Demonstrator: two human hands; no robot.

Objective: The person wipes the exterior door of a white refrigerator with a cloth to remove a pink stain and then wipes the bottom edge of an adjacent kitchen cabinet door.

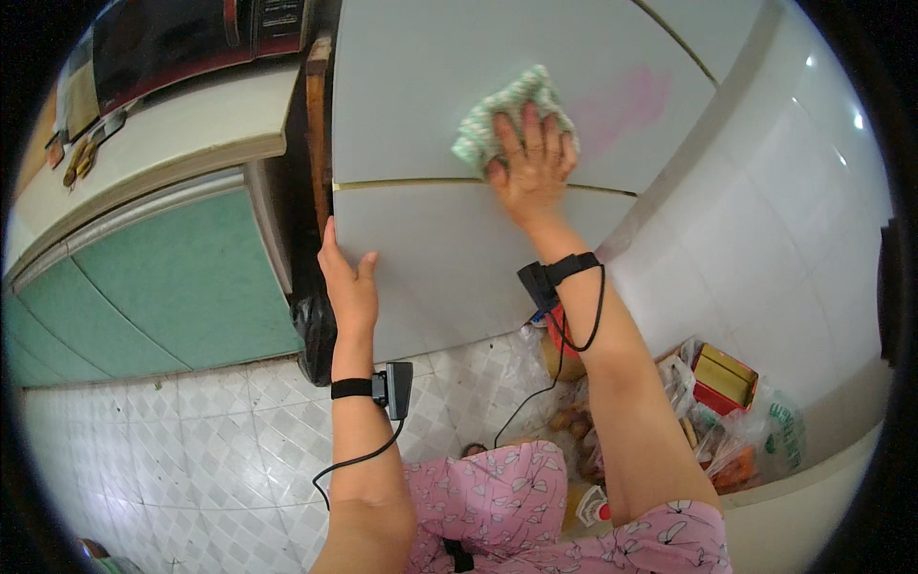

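Observation:
My right hand [534, 168] lies with spread fingers on a green and white checked cloth [477, 136], pressing it flat against a light grey refrigerator door [401, 86]. A pink smear [631, 107] marks the door just right of the cloth. Below the cloth, a seam runs between this door and a lower panel [430, 265]. At the left edge of that lower panel is my left hand [351, 287], its fingers along the side edge and its thumb raised apart; it holds no loose item.
A counter [208, 151] with a microwave oven [172, 50] and small items stands left, above green cabinet doors [172, 280]. A black plastic bag [313, 337] hangs beside the refrigerator. At lower right, plastic bags and a red box [724, 380] lie by the tiled wall [782, 237].

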